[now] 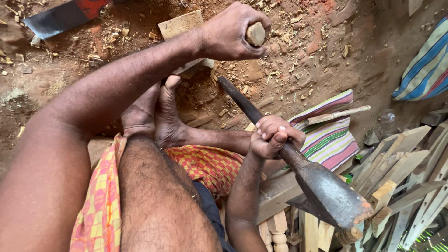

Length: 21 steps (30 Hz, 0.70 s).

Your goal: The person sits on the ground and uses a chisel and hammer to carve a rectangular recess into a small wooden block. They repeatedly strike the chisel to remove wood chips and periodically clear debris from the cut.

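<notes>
Nearest, left hand (235,32) is closing tightly around a round wooden peg (255,34); below it, right hand (275,136) is gripping an axe (322,186) by its handle.

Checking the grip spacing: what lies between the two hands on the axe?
In the head view, only bare dark handle runs between the left hand and the right hand.

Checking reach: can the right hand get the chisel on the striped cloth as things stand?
Probably not yet: the right hand is gripping the axe handle. The chisel lies uncovered on the cloth nearby, nothing blocking it.
</notes>
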Motion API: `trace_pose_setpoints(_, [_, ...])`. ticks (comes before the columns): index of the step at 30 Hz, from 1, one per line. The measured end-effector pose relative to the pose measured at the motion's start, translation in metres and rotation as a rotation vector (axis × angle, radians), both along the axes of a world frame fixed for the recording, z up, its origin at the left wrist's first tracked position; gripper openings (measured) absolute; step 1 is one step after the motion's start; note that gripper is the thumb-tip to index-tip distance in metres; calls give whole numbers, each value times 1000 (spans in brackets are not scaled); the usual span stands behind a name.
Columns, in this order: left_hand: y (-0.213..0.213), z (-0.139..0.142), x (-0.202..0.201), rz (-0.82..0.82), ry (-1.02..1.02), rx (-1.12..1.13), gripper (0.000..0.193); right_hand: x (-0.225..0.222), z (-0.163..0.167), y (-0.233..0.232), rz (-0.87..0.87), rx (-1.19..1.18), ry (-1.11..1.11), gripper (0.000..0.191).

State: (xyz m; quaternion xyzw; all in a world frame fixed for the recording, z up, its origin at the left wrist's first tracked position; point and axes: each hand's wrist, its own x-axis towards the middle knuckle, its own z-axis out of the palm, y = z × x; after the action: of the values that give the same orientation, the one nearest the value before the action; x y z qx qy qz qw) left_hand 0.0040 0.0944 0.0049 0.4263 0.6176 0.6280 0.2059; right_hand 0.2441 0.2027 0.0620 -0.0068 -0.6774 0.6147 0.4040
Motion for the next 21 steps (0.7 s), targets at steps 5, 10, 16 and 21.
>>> trace_pose_setpoints(5, [15,5,4,-178,-39,-138,28,0,-2,6,2,-21,-12,25])
trace_pose_setpoints(10, [19,-1,0,-84,-92,-223,30,-3,1,9,-19,-16,-11,25])
trace_pose_setpoints(16, [13,-11,5,-134,30,-145,21,2,-12,19,-30,-47,-33,28])
trace_pose_setpoints(21, [3,-10,9,-194,-115,-230,13,-6,54,52,-186,205,-248,52])
